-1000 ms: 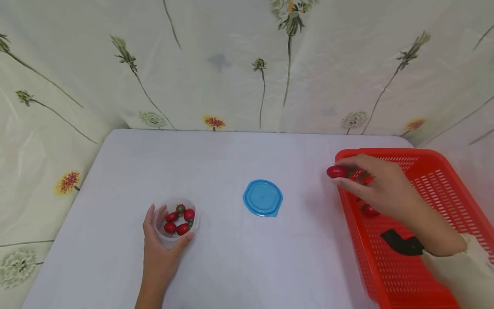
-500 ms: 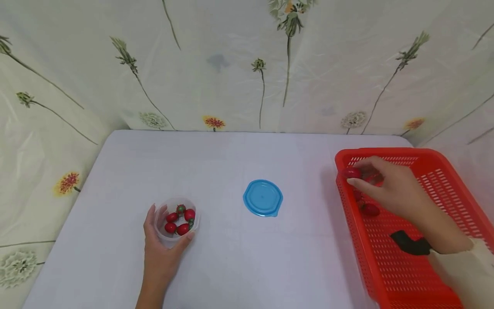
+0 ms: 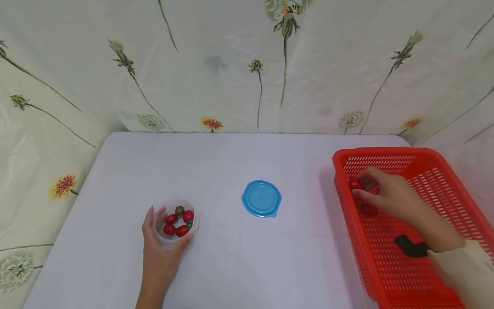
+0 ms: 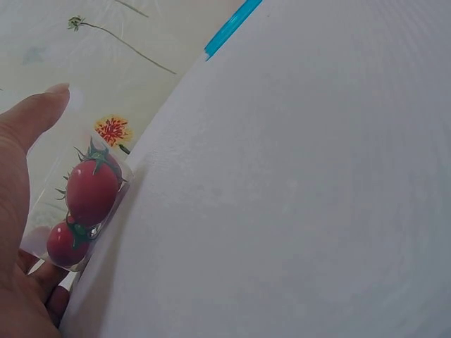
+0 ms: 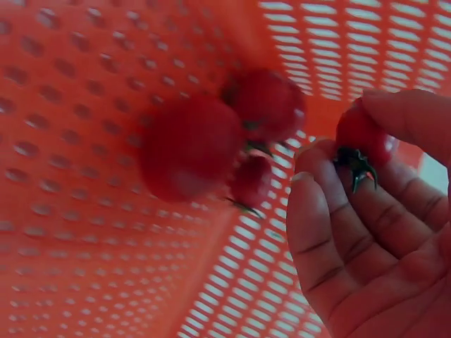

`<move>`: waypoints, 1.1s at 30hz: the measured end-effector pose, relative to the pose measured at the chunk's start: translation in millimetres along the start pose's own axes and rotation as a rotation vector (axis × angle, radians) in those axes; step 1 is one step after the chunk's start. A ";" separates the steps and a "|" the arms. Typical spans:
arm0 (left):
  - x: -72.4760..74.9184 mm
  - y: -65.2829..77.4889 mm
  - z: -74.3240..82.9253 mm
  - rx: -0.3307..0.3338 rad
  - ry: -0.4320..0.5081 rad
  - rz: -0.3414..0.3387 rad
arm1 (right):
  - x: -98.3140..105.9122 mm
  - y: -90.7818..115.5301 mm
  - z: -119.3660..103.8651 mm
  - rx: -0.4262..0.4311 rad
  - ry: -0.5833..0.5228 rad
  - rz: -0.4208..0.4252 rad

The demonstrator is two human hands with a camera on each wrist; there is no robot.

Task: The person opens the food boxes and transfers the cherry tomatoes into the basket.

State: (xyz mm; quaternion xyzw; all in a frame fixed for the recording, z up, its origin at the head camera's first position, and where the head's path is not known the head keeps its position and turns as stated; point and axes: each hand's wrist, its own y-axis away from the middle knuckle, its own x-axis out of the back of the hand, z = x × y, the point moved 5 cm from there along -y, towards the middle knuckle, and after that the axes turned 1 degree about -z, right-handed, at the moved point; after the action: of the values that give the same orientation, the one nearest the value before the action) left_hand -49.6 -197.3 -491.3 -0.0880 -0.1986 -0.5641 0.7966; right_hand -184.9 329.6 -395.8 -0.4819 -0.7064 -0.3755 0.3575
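Observation:
My left hand [image 3: 162,253] grips a small clear plastic tub [image 3: 157,221] standing on the white table. Several red cherry tomatoes [image 3: 181,230] with green stems lie inside it; the left wrist view shows one large cherry tomato [image 4: 93,191] through the tub wall. Over at the red basket, my right hand [image 3: 393,195] is down inside the far left corner. Its thumb and fingers pinch a cherry tomato [image 5: 363,137], stem end showing. Close by in the basket lie other tomatoes, among them a blurred larger-looking tomato [image 5: 190,148] and a small one [image 5: 251,180].
The red perforated basket [image 3: 386,150] stands at the table's right side, its walls rising around my right hand. A blue lid [image 3: 261,198] lies flat mid-table. A black curved piece [image 3: 413,248] shows beside the right wrist. Flower-patterned sheeting [image 3: 216,86] hangs behind the table.
My right hand has moved from over the basket's left rim rightward and down into its corner, carrying the cherry tomato. The left hand keeps its hold on the tub.

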 end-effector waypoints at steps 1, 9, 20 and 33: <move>0.0 -0.1 -0.3 0.001 -0.001 0.000 | -3.3 -1.0 0.6 -0.001 0.002 -0.017; 0.3 -0.2 0.3 0.000 -0.006 -0.002 | -17.6 -6.2 5.7 -0.003 0.059 -0.034; 1.7 -0.2 0.0 0.006 -0.012 -0.002 | -30.6 -8.9 14.8 0.051 0.131 -0.018; 3.1 -2.1 1.9 -0.003 -0.001 -0.007 | -31.2 -12.1 18.7 -0.018 0.105 -0.067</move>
State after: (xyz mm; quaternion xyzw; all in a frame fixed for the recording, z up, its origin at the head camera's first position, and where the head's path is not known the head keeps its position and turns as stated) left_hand -51.1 -200.0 -488.4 -0.0888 -0.1986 -0.5670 0.7945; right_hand -190.3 330.0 -433.8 -0.4409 -0.6987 -0.4184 0.3771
